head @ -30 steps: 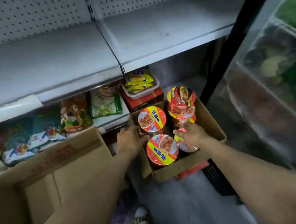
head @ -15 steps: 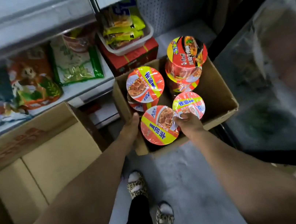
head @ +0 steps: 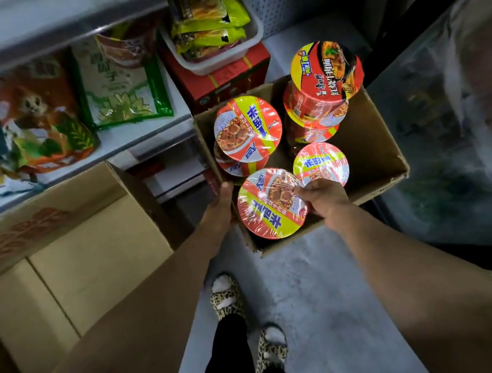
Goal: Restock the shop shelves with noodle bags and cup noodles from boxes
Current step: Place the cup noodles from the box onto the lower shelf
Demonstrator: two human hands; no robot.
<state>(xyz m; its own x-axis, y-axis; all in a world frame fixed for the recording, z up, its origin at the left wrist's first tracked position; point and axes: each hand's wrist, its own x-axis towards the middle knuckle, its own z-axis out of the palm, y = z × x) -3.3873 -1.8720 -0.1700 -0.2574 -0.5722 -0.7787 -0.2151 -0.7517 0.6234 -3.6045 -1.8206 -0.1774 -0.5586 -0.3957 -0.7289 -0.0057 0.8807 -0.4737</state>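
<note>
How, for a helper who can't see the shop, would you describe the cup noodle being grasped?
Find the smaller open cardboard box in front of the low shelf. The cup noodle sits in its near left corner, closest to the person. Alone among its neighbours, its orange-and-yellow lid is pinched by the right hand, with the left hand alongside.

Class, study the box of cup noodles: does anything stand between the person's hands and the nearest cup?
Nothing visible blocks the right hand: its fingers pinch the wrap on the nearest cup. The left hand sits at the left wall of the box, so that cardboard lies between it and the cup.
</note>
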